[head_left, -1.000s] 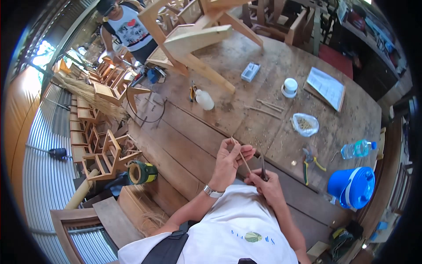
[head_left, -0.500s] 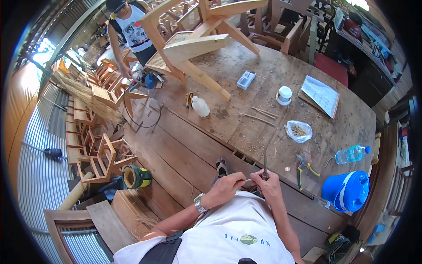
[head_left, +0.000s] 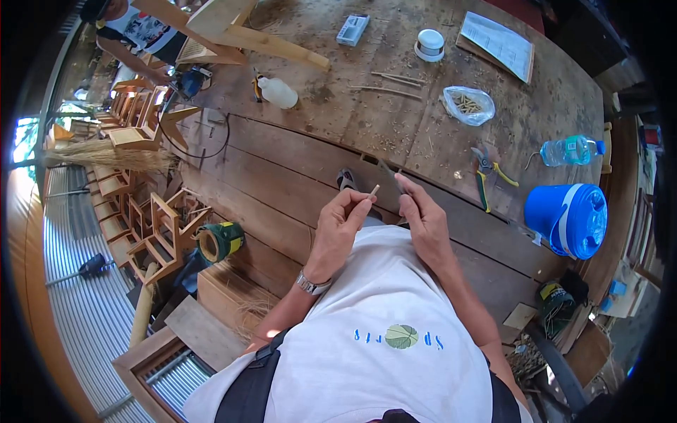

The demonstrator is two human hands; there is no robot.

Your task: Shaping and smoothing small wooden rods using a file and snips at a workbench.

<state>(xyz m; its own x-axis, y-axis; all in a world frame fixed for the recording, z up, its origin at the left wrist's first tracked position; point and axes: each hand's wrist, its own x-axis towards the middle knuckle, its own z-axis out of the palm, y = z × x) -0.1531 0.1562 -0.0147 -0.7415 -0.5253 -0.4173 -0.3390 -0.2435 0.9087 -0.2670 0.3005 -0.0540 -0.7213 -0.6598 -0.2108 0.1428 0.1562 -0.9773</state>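
Observation:
My left hand (head_left: 337,229), a watch on its wrist, pinches a short wooden stick (head_left: 374,191) whose pale end pokes out past the fingertips. Just to its right, my right hand (head_left: 425,217) is closed around a knife (head_left: 387,171). The narrow blade points up and left toward the table edge, and my fingers hide the handle. A small gap separates stick and blade. Both hands are in front of my white shirt, on the near side of the wooden table (head_left: 395,134). On it, a clear plastic bag (head_left: 486,116) holds many short wooden pegs (head_left: 466,103).
Several thin sticks (head_left: 386,92), pruning shears (head_left: 485,173), a water bottle (head_left: 570,151), a white tub (head_left: 429,46) and a squeeze bottle (head_left: 278,92) lie or stand on the table. A blue bucket (head_left: 546,218) is at right. A co-worker (head_left: 137,35) stands far left near chair frames.
My hands have moved apart; the stick has come away from the knife. The blade, upright before, now tilts left. My view has tipped downward, so the table sits higher.

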